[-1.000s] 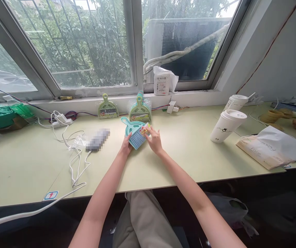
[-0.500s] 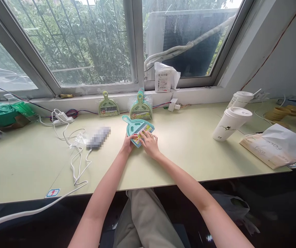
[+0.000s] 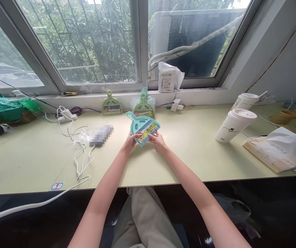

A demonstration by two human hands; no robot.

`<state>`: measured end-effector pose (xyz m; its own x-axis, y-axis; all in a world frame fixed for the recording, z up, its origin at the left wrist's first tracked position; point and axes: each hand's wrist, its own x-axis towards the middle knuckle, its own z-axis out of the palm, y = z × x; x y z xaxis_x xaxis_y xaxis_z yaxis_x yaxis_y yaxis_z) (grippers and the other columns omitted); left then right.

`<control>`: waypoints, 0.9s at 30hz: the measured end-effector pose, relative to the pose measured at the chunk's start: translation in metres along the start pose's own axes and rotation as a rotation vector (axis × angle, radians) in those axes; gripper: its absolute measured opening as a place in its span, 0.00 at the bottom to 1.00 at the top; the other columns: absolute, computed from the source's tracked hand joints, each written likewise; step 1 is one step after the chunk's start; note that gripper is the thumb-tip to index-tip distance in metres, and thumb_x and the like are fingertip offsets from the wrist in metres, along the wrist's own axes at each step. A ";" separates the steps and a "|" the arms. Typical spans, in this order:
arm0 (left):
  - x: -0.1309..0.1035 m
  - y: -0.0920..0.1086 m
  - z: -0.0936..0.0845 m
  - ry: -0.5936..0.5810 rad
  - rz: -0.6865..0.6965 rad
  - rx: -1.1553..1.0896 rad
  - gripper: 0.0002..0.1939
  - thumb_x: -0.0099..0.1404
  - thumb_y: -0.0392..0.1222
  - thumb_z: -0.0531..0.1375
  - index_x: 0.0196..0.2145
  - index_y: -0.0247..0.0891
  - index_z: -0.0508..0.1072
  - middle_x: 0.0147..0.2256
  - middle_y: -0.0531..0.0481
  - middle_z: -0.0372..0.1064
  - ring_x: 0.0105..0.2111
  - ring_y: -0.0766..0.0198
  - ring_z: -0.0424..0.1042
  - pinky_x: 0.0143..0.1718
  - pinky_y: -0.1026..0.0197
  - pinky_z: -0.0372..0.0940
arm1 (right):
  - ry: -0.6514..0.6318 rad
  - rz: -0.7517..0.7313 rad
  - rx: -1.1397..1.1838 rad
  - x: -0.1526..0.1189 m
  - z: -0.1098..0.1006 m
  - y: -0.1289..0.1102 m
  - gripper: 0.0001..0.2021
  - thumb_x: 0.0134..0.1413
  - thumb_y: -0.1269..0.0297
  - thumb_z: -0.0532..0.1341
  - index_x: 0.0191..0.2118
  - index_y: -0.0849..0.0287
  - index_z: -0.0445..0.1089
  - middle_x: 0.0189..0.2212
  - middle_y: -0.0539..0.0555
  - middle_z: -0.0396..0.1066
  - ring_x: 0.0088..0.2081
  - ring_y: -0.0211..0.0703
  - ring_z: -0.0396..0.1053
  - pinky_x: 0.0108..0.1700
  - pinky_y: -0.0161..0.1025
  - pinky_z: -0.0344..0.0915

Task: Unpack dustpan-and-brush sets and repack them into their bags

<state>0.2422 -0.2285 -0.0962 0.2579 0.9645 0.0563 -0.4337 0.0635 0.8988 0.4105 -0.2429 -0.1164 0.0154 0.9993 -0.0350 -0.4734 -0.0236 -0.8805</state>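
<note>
A teal mini dustpan with a striped brush and a yellow label (image 3: 145,128) is tilted above the table, its handle pointing to the upper left. My left hand (image 3: 130,141) grips its lower left edge, fingers closed with the thumb on the front. On the lower right edge, my right hand (image 3: 158,140) pinches the brush side. Just behind it, a stack of wrapped dustpans (image 3: 144,105) leans against the sill, a green one in front. Left of that stack stands a single green dustpan set (image 3: 111,104) in clear wrap.
Two white lidded cups (image 3: 234,125) and a tissue pack (image 3: 274,150) stand at the right. White cables (image 3: 79,162) and a pixelated object (image 3: 101,136) lie at left, near a power strip (image 3: 67,116). A green bag (image 3: 3,109) sits far left.
My right hand has slid from the front of the label to the dustpan's right edge, uncovering the label. The camera view has shifted slightly.
</note>
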 end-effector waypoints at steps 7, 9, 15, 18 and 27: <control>0.001 0.039 -0.034 0.206 0.206 0.810 0.20 0.67 0.45 0.51 0.53 0.37 0.71 0.56 0.39 0.66 0.59 0.48 0.61 0.60 0.43 0.55 | 0.040 -0.013 0.023 -0.003 -0.006 -0.010 0.16 0.42 0.73 0.70 0.39 0.58 0.69 0.36 0.52 0.78 0.36 0.44 0.77 0.41 0.42 0.77; -0.002 0.048 -0.055 0.585 0.359 1.152 0.20 0.65 0.37 0.52 0.53 0.36 0.71 0.60 0.38 0.61 0.62 0.48 0.55 0.62 0.42 0.50 | 0.018 -0.031 0.014 -0.004 -0.009 -0.011 0.16 0.42 0.72 0.70 0.39 0.58 0.69 0.36 0.53 0.78 0.36 0.45 0.77 0.42 0.43 0.77; -0.012 0.054 -0.107 1.012 0.248 1.602 0.24 0.61 0.27 0.50 0.53 0.34 0.70 0.51 0.34 0.69 0.57 0.46 0.62 0.60 0.36 0.46 | 0.046 -0.021 0.010 -0.003 -0.011 -0.011 0.17 0.41 0.72 0.70 0.40 0.58 0.69 0.35 0.53 0.78 0.35 0.44 0.77 0.40 0.41 0.77; -0.012 0.054 -0.110 0.985 0.242 1.648 0.23 0.62 0.26 0.47 0.50 0.35 0.73 0.42 0.38 0.74 0.49 0.50 0.68 0.59 0.39 0.49 | 0.049 -0.023 0.003 -0.002 -0.012 -0.010 0.16 0.42 0.72 0.69 0.40 0.59 0.69 0.35 0.53 0.77 0.35 0.43 0.77 0.39 0.40 0.77; -0.008 0.051 -0.062 0.567 0.544 1.568 0.19 0.60 0.27 0.51 0.30 0.47 0.78 0.37 0.51 0.76 0.52 0.55 0.66 0.66 0.40 0.30 | 0.079 -0.056 0.063 0.000 -0.019 -0.016 0.16 0.44 0.73 0.68 0.41 0.58 0.68 0.38 0.52 0.77 0.37 0.41 0.77 0.41 0.38 0.77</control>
<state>0.1641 -0.2174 -0.0783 -0.0750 0.7744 0.6283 0.8962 -0.2240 0.3830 0.4348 -0.2434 -0.1115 0.1116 0.9934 -0.0262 -0.5246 0.0365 -0.8506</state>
